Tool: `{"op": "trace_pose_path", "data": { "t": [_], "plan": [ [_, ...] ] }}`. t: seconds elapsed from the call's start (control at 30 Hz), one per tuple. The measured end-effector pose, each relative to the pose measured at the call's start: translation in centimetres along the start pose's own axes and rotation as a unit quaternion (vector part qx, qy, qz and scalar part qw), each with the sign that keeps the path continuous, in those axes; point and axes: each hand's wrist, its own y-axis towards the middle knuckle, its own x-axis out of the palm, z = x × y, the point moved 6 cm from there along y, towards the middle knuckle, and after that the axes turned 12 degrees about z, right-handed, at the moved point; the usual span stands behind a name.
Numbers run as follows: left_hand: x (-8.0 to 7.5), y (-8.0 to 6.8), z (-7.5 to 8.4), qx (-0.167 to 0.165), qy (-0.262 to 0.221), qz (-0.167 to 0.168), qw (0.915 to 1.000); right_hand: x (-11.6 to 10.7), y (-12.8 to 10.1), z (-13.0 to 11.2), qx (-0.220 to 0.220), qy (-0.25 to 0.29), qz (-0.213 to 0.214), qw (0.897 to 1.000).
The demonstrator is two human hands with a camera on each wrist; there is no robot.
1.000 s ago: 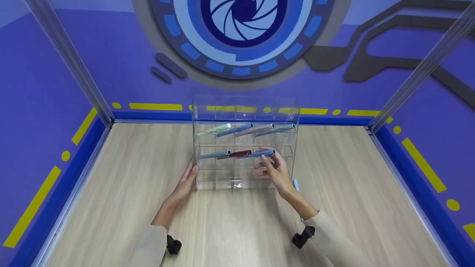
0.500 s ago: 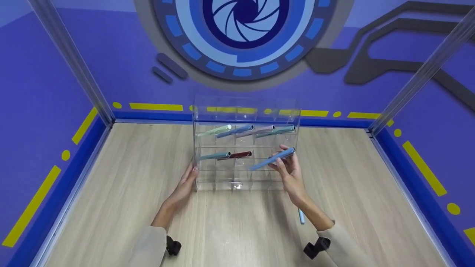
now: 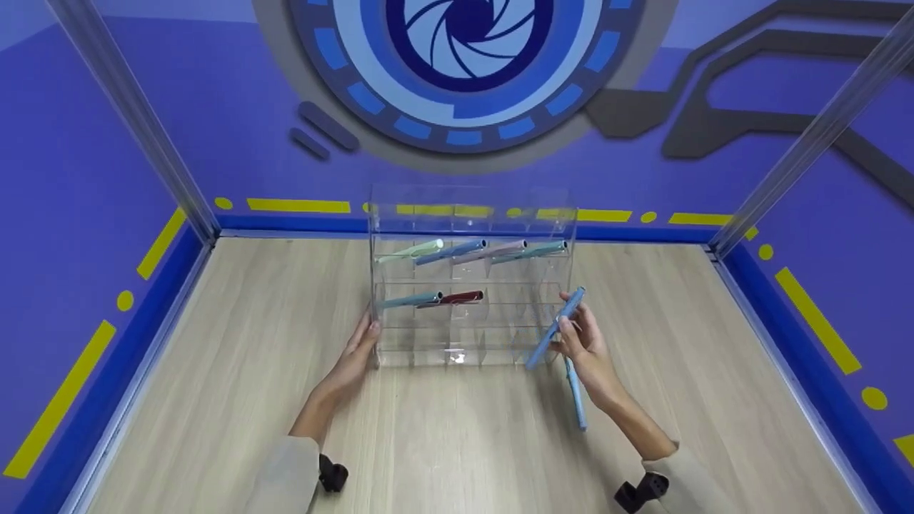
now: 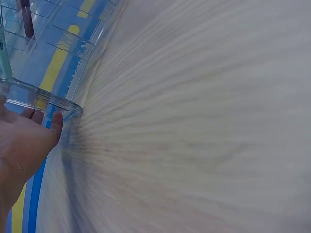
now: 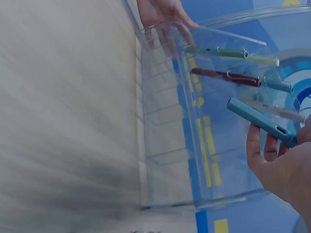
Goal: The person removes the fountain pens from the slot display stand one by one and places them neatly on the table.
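Note:
A clear acrylic pen stand (image 3: 468, 337) with tiered compartments stands on the wooden table. My left hand (image 3: 355, 348) rests against its left side; in the left wrist view the fingers of that hand (image 4: 24, 138) are at the edge of the side panel. Beyond the stand's front right corner, my right hand (image 3: 591, 357) pinches a blue pen (image 3: 553, 332), tilted with its upper end to the right. The right wrist view shows this pen (image 5: 257, 117) between thumb and fingers. A dark red pen (image 3: 463, 298) and a teal pen (image 3: 410, 300) lean in the lower tier.
In the upper tier lean a pale green pen (image 3: 414, 251), a blue pen (image 3: 453, 252), a pink pen (image 3: 496, 250) and a teal pen (image 3: 535, 250). Another light blue pen (image 3: 575, 396) lies on the table (image 3: 457, 442) at the right. Blue panels (image 3: 285, 171) enclose the back and sides.
My right hand has lifted the blue pen out of the lower tier and carried it right and toward me, turning it steeper. The left hand has stayed at the stand's side.

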Motion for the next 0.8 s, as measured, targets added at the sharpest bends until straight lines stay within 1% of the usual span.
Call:
{"op": "trace_pose_path", "data": {
  "t": [0.1,0.27,0.47,0.67,0.8],
  "plan": [
    [0.0,0.0,-0.1,0.000,-0.003,-0.003,1.0000,-1.0,-0.1,0.8,0.012,-0.016,0.018,1.000],
    [0.1,0.1,0.0,-0.005,-0.008,-0.007,0.9999,-2.3,-0.1,1.9,0.027,-0.017,0.043,0.999],
    [-0.1,0.1,0.1,-0.004,-0.006,0.001,1.0000,-3.1,0.0,2.5,0.041,-0.017,0.059,0.997],
    [0.0,0.0,-0.3,-0.007,-0.013,-0.008,0.9999,-4.1,0.3,3.1,0.065,-0.032,0.086,0.994],
    [0.0,0.2,0.0,0.000,-0.015,-0.011,0.9998,-5.1,0.6,3.4,0.078,-0.042,0.105,0.991]
  ]
}}
